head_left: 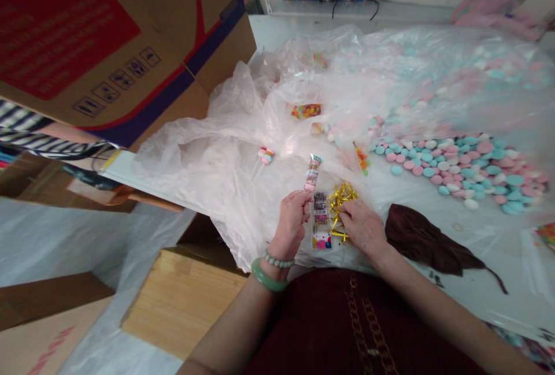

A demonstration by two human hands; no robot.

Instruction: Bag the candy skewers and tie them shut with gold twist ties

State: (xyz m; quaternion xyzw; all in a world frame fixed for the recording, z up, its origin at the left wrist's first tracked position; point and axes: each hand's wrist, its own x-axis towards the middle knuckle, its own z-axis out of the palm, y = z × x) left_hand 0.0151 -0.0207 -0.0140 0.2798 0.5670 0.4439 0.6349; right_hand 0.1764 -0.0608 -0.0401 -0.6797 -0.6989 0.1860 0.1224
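In the head view my left hand (292,220) has its fingers closed round the lower end of a narrow wrapped candy stick (311,174) in a pink printed wrapper, held tilted upward. My right hand (363,226) reaches into a small tangle of shiny gold twist ties (342,196), fingers curled and pinching at them. Between the hands lies a flat clear packet with a printed label (321,213) and a coloured dotted end. A lollipop (266,154) rests on the plastic sheeting beyond my left hand. My right fingertips are partly hidden.
Loose pink, blue and white candies (468,167) spread across the right, partly under clear plastic sheeting (277,97). A dark brown cloth pouch (429,239) lies by my right forearm. A big carton (173,69) stands at left; a candy packet (306,111) lies further back.
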